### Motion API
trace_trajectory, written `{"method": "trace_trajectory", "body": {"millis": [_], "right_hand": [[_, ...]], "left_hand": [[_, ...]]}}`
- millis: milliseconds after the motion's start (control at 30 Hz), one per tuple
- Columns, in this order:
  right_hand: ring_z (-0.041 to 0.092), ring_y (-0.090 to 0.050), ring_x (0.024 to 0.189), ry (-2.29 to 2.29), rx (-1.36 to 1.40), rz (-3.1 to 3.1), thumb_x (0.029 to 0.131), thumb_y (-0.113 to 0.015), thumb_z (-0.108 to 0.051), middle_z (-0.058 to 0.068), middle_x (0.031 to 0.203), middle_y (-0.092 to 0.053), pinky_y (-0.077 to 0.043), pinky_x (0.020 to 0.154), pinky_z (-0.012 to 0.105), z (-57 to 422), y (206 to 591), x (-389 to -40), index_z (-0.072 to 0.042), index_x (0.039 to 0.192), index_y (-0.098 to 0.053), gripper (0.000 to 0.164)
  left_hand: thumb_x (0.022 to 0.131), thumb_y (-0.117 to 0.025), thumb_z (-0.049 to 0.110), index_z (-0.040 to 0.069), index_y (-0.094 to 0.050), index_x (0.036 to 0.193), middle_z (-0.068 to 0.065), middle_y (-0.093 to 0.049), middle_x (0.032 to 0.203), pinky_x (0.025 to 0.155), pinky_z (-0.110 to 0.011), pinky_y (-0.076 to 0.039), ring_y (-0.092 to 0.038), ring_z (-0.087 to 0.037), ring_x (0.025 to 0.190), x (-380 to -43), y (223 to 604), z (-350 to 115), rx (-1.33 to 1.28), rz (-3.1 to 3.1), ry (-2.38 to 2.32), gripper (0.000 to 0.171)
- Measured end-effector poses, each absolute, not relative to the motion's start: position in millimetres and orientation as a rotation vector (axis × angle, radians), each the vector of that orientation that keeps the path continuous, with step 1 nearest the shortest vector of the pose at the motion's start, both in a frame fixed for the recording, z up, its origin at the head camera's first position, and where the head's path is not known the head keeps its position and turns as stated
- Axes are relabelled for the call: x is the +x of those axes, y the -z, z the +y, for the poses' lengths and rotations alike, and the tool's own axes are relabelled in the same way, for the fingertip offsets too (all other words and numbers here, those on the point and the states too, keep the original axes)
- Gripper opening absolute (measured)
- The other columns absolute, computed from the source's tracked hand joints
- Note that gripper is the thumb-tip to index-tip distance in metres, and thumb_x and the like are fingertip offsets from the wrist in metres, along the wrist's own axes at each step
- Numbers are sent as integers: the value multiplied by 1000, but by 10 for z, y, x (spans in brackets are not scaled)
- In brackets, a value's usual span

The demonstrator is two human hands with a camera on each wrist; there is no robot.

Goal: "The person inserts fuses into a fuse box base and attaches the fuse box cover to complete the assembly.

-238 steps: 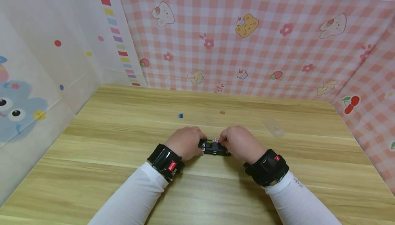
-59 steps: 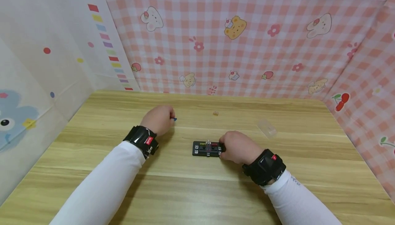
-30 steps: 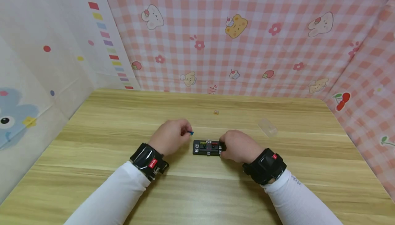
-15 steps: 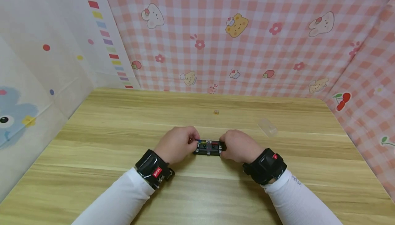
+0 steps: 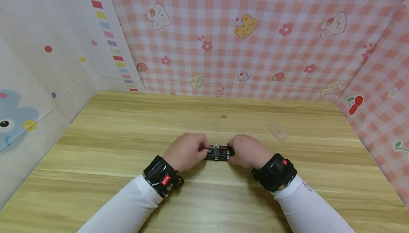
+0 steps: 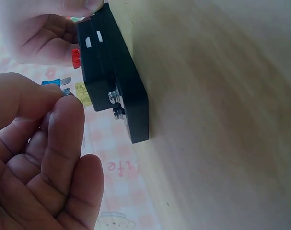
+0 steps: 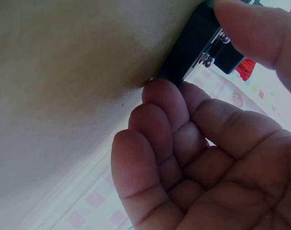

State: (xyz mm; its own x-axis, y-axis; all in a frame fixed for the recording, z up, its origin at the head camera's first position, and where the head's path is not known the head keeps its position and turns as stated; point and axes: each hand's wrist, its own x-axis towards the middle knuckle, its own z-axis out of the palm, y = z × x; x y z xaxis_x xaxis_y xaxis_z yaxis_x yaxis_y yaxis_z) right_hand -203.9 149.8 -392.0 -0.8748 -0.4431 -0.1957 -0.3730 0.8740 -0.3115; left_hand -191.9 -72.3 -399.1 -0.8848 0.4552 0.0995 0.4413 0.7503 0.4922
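Observation:
My left hand [image 5: 186, 151] pinches a blue blade fuse [image 6: 52, 83] between thumb and forefinger, its metal prongs facing the black fuse block [image 6: 128, 84]. In the left wrist view the blue fuse is held apart from the block, near a yellow fuse [image 6: 82, 93] on it. A red fuse [image 6: 76, 58] also sits on the block, towards its right end. My right hand [image 5: 250, 151] grips that end, thumb on top and fingertips at the table; its fingers partly cover the block. Silver screws [image 7: 206, 60] show at the block's ends.
Behind the block an orange fuse [image 5: 224, 116] lies on the wooden table [image 5: 204, 197]. A clear plastic cover [image 5: 277, 132] lies to the back right. Patterned cloth [image 5: 204, 31] hangs along the table's back and sides.
My left hand took the blue fuse from the table at the back left and brought it right and nearer, over the block's left part. My right hand stays on the block's right end.

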Motion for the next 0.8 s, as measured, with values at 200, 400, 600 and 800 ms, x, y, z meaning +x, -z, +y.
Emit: {"method": "trace_trajectory", "body": {"millis": [200, 400, 600, 800], "right_hand": [[17, -53, 69, 383, -627, 2792, 81, -85, -13, -1, 74, -62, -42, 66, 29, 1499, 3928, -2036, -11, 83, -73, 13], [17, -53, 69, 385, -627, 2793, 81, -85, -14, -1, 74, -61, -42, 66, 29, 1502, 3937, -2037, -11, 83, -73, 13], [16, -53, 68, 387, -631, 2789, 81, -85, -13, -2, 73, -61, -42, 65, 29, 1504, 3935, -2040, -11, 83, -73, 12], [17, -54, 68, 398, -614, 2782, 81, -85, -12, -1, 74, -62, -42, 64, 29, 1501, 3923, -2034, -11, 84, -73, 12]], "left_hand": [[95, -76, 18, 19, -76, 90, 9, -72, 82, 63, -26, -46, -55, -6, 65, -1916, 3995, -704, 801, 2921, -774, 5], [95, -76, 18, 20, -77, 90, 10, -73, 83, 61, -25, -44, -55, -5, 64, -1920, 3994, -682, 801, 2911, -748, 6], [95, -77, 18, 21, -76, 88, 11, -72, 82, 61, -25, -44, -54, -6, 64, -1921, 3988, -661, 800, 2898, -736, 7], [95, -78, 19, 21, -76, 87, 11, -71, 80, 61, -26, -43, -54, -6, 64, -1932, 3994, -654, 792, 2900, -747, 8]]}}
